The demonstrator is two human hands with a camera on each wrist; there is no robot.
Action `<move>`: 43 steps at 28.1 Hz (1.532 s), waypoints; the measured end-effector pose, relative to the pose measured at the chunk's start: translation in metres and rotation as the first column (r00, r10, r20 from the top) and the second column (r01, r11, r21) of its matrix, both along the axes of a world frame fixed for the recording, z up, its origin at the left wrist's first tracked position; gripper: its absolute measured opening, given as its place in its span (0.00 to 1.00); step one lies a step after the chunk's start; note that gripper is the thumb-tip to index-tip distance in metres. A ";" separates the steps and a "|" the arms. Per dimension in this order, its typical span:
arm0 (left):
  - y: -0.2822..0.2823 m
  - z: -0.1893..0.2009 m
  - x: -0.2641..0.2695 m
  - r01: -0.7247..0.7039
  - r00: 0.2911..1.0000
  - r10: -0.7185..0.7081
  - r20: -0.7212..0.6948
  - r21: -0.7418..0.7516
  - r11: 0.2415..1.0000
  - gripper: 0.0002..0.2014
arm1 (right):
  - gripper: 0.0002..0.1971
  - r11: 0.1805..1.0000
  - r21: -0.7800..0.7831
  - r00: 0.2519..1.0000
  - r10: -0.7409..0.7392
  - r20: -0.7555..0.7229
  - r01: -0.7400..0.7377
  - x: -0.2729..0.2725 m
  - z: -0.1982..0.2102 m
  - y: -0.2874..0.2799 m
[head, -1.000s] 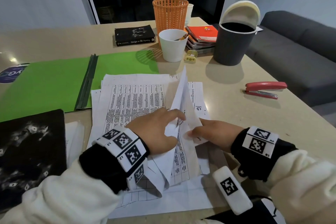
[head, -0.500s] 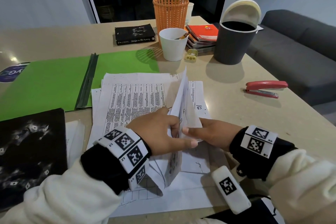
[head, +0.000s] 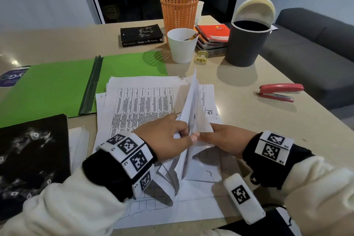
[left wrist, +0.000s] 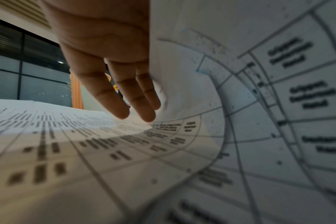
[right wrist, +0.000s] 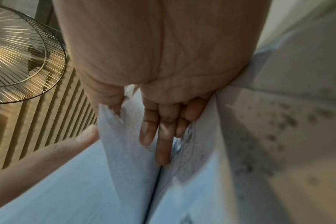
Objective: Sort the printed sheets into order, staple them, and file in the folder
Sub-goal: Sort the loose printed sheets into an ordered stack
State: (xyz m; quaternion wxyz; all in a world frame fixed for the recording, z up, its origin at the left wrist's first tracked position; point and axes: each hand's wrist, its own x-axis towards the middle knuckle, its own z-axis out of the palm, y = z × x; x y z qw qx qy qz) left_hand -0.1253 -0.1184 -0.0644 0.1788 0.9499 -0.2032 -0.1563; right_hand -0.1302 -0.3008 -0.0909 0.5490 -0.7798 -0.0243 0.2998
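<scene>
Sheets [head: 193,105] stand lifted between your hands: left hand [head: 164,138] pinches them, right hand [head: 220,140] pinches their edge. If your pinch loosens, they can slide and lose their order.

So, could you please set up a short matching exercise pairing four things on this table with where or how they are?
Things:
1. stapler
2. folder
3. bin
4. sheets

States:
A. lying open, left of the papers
B. lid flipped up
C. stood on edge between both hands
D. lying untouched, right of the papers

Pairs: 1-D, 2-A, 3-B, 4-C
</scene>
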 end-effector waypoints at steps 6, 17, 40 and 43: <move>0.001 0.002 0.003 0.003 1.000 -0.003 -0.021 -0.024 1.000 0.09 | 0.03 0.998 -0.031 0.998 -0.059 -0.031 0.058 0.000 -0.002 -0.001; -0.001 0.001 0.000 -0.059 0.998 0.059 -0.004 0.057 0.997 0.27 | 0.29 0.997 -0.026 0.997 0.072 0.014 -0.072 0.003 -0.006 0.000; 0.003 0.009 0.003 0.044 0.998 -0.045 -0.040 -0.019 0.999 0.16 | 0.05 0.992 -0.116 0.999 -0.051 -0.005 0.050 0.001 -0.001 0.003; 0.001 0.005 0.001 -0.011 1.000 0.011 -0.018 0.018 1.000 0.07 | 0.05 0.994 -0.105 0.999 -0.044 0.002 0.044 0.002 -0.003 0.002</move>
